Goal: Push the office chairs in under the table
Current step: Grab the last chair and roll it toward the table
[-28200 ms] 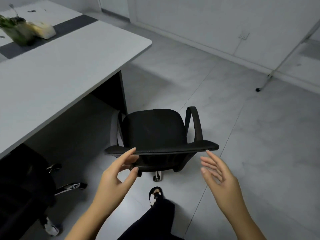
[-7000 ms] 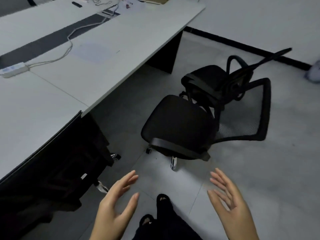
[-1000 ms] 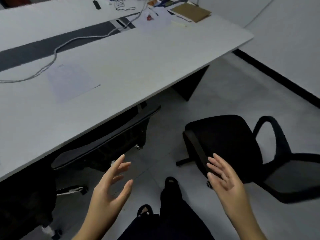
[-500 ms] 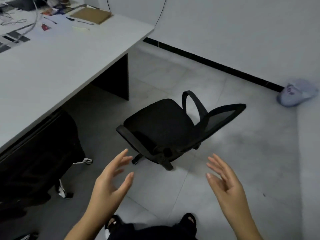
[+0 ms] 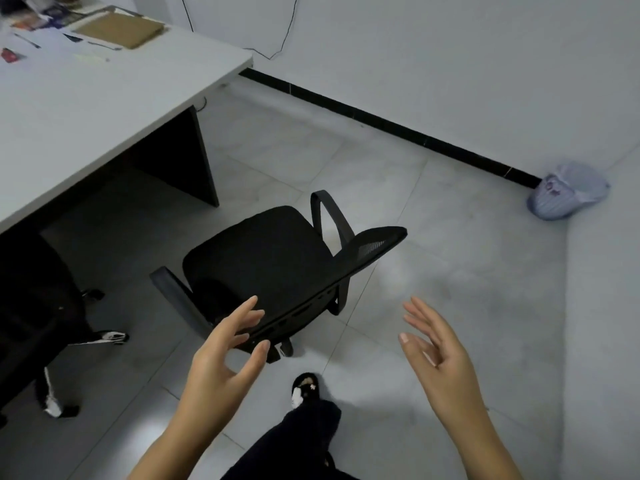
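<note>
Both hands are up and spread, nothing held. The left hand (image 5: 221,355) has its fingers (image 5: 247,306) splayed and loosely bent, reaching toward the mesh backrest of the black office chair (image 5: 263,261); the fingertips overlap the lower edge of that backrest in view, though whether they actually touch it is hard to call from this angle. The right hand (image 5: 438,355) hangs in the air off to the chair's right, palm turned inward, fingers straight and slightly fanned, well apart from the chair and in front of bare floor.

The chair stands out on the grey tiled floor (image 5: 433,209), clear of the table (image 5: 93,98), seat facing the table's near corner and backrest toward the person. Its two looped armrests show, one on each side.

Count them: two chairs in sight. The second chair (image 5: 38,306) is at the left edge, mostly tucked under the table's front edge, with its wheeled legs poking out.

On the table's far end lie a brown folder (image 5: 119,29) and some scattered papers. One pale bag (image 5: 568,190) sits against the wall's dark skirting. One sandalled foot (image 5: 304,388) and a dark trouser leg show at the bottom.
</note>
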### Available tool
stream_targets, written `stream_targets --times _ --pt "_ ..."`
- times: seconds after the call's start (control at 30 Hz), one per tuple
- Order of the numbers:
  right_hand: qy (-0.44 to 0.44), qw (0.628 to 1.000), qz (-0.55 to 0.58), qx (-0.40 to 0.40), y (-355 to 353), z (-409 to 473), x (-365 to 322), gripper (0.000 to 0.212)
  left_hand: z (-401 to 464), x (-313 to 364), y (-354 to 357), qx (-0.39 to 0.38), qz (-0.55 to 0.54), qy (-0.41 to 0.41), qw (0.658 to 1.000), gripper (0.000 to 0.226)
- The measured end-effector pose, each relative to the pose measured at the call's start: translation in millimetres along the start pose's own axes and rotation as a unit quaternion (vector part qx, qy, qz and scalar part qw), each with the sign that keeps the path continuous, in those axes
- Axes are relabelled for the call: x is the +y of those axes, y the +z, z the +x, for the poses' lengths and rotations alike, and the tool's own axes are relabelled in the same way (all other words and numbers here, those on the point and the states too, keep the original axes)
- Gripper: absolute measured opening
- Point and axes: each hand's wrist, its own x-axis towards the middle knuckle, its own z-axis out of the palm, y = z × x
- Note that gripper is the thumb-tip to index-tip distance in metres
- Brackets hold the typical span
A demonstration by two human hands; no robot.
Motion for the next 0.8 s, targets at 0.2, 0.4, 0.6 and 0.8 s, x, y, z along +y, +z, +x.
stream_targets --times 0.2,0.4,0.6,0.8 --pt "-0.021 0.997 -0.039 -0.062 -19 87 4 0.048 49 -1 34 0.015 0.041 -0.043 0.998 0.061" --pt "-0.021 0.983 -0.079 -0.162 -20 155 8 0.049 76 0 54 0.024 0.082 -0.093 0.992 0.062" --pt "-0.076 0.887 -0.265 -0.371 -4 217 41 0.056 77 -21 82 0.014 0.174 -0.145 0.974 0.053" --pt "-0.243 0.737 -0.434 -0.459 12 275 86 0.049 91 -35 96 -0.02 0.41 -0.104 0.906 0.05"
